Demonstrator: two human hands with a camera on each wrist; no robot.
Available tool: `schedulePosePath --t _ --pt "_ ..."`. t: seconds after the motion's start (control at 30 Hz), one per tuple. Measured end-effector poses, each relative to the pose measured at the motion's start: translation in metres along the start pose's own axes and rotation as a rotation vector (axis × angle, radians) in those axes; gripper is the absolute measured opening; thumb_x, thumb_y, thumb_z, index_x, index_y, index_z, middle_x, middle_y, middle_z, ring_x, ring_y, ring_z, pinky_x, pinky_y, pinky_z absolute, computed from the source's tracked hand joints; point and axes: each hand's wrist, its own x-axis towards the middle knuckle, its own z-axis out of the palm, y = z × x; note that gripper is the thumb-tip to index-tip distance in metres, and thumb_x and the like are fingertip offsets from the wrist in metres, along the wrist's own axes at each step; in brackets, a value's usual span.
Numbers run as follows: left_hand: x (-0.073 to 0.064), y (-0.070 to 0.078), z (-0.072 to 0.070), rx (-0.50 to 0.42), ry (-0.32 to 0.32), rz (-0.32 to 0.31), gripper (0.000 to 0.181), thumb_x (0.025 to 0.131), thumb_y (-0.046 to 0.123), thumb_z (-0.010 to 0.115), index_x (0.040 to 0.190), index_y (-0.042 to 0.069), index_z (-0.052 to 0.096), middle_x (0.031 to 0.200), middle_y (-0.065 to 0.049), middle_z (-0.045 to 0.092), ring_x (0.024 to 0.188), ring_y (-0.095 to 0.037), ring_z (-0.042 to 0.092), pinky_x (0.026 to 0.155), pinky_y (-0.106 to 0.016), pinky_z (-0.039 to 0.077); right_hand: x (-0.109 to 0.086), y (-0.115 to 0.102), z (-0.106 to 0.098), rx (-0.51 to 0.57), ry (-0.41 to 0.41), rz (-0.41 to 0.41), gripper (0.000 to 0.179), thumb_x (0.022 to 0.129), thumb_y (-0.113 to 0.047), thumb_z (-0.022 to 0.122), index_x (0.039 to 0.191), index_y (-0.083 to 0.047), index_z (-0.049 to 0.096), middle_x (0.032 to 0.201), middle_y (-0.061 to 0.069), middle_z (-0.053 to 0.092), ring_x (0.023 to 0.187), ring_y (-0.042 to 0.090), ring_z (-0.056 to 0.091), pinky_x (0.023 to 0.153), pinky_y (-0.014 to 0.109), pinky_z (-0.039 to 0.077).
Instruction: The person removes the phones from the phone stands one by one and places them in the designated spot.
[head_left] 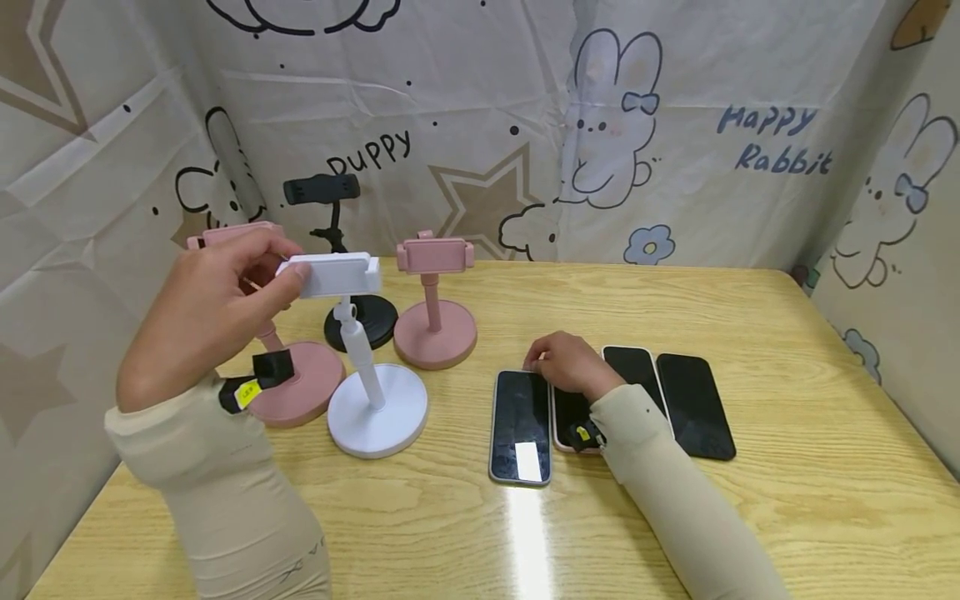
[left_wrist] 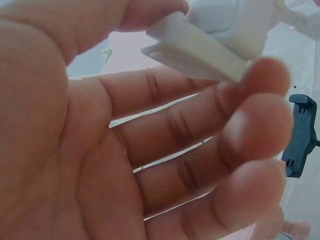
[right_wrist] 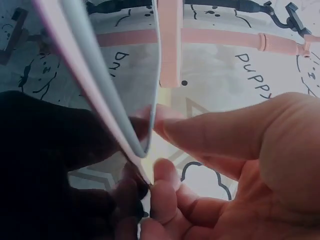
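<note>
My left hand [head_left: 232, 292] pinches the end of the white clamp [head_left: 341, 275] on a phone stand with a round white base [head_left: 378, 412]. In the left wrist view the thumb lies along one side of the clamp [left_wrist: 200, 47], with the fingertips at its other side. Low over the phones, my right hand [head_left: 566, 362] has bent fingers at the far corner of the leftmost, grey-edged phone [head_left: 521, 425]. It partly covers a pink-edged phone [head_left: 564, 412]. Thumb and fingertips [right_wrist: 165, 197] come close to the phone edges, but a firm hold cannot be told.
A white-edged phone [head_left: 637, 371] and a black phone [head_left: 697, 408] lie to the right. Two pink stands, one on the left [head_left: 315, 392] and one farther back [head_left: 435, 333], and a black stand [head_left: 375, 321] surround the white one. Printed cloth [head_left: 480, 108] hangs behind the wooden table [head_left: 420, 533].
</note>
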Motion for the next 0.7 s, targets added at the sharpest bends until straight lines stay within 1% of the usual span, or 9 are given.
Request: schedulePosePath --t 0.07,0.17,0.23,0.3,0.37,0.43,0.5,0.57,0.7 --pt "0.0 0.001 0.0 0.011 0.023 -0.019 0.016 0.096 0.03 0.056 0.105 0.019 0.064 0.091 0.002 0.061 0.064 -0.017 0.061 0.056 -0.022 0.05 -0.002 0.0 -0.003 0.038 0.021 0.005 0.012 0.092 -0.014 0.061 0.09 -0.012 0.072 0.087 0.004 0.064 0.076 0.021 0.053 0.067 0.031 0.043" --pt "-0.001 0.006 0.0 0.014 0.157 -0.016 0.022 0.094 0.029 0.058 0.109 0.016 0.066 0.096 0.002 0.062 0.078 -0.01 0.059 0.067 -0.016 0.047 -0.008 -0.005 -0.012 0.109 0.085 0.012 0.014 0.09 -0.022 0.068 0.085 -0.009 0.07 0.08 0.003 0.061 0.071 0.02 0.052 0.061 0.03 0.041" --pt "-0.002 0.012 0.001 -0.022 0.298 0.036 0.023 0.092 0.025 0.059 0.108 0.011 0.068 0.097 0.002 0.062 0.082 -0.007 0.057 0.073 -0.014 0.044 -0.016 -0.012 -0.022 0.16 0.141 0.015 0.024 0.088 -0.03 0.07 0.079 -0.008 0.067 0.074 0.003 0.058 0.068 0.02 0.05 0.057 0.03 0.039" --pt "-0.003 0.019 0.003 -0.06 0.441 0.117 0.023 0.09 0.021 0.059 0.104 0.006 0.07 0.097 0.001 0.063 0.084 -0.006 0.054 0.076 -0.015 0.043 -0.025 -0.02 -0.033 0.201 0.199 0.002 0.033 0.088 -0.037 0.07 0.072 -0.008 0.064 0.069 0.002 0.055 0.065 0.021 0.047 0.054 0.03 0.036" --pt "-0.004 0.029 0.005 -0.114 0.55 0.212 0.024 0.087 0.018 0.058 0.099 0.002 0.071 0.094 -0.002 0.065 0.082 -0.007 0.055 0.077 -0.016 0.045 -0.036 -0.028 -0.045 0.252 0.257 -0.036 0.039 0.091 -0.04 0.066 0.068 -0.008 0.062 0.063 0.004 0.052 0.061 0.023 0.046 0.051 0.03 0.034" --pt "-0.005 0.04 0.009 -0.158 0.619 0.291 0.025 0.085 0.017 0.057 0.094 0.0 0.072 0.09 -0.005 0.067 0.08 -0.008 0.055 0.076 -0.017 0.046 -0.047 -0.036 -0.056 0.298 0.312 -0.1 0.04 0.095 -0.04 0.059 0.069 -0.009 0.062 0.061 0.004 0.056 0.059 0.025 0.048 0.05 0.03 0.037" --pt "-0.005 0.052 0.014 -0.2 0.648 0.372 0.024 0.083 0.017 0.058 0.09 -0.001 0.072 0.088 -0.01 0.068 0.078 -0.01 0.057 0.076 -0.018 0.048 -0.059 -0.044 -0.066 0.352 0.347 -0.172 0.037 0.099 -0.034 0.053 0.077 -0.008 0.066 0.066 0.005 0.062 0.062 0.027 0.055 0.054 0.03 0.045" --pt "-0.005 0.063 0.021 -0.243 0.644 0.459 0.024 0.083 0.018 0.059 0.087 -0.002 0.072 0.086 -0.012 0.069 0.077 -0.014 0.06 0.077 -0.021 0.05 -0.071 -0.051 -0.074 0.362 0.378 -0.249 0.031 0.102 -0.026 0.048 0.09 -0.005 0.068 0.077 0.006 0.068 0.069 0.025 0.061 0.061 0.03 0.052" --pt "-0.004 0.084 0.039 -0.266 0.537 0.639 0.026 0.086 0.018 0.057 0.086 -0.004 0.069 0.086 -0.011 0.069 0.081 -0.019 0.064 0.08 -0.027 0.051 -0.091 -0.062 -0.086 0.299 0.464 -0.351 0.027 0.104 -0.014 0.041 0.111 -0.005 0.065 0.102 0.004 0.069 0.088 0.018 0.065 0.079 0.033 0.054"
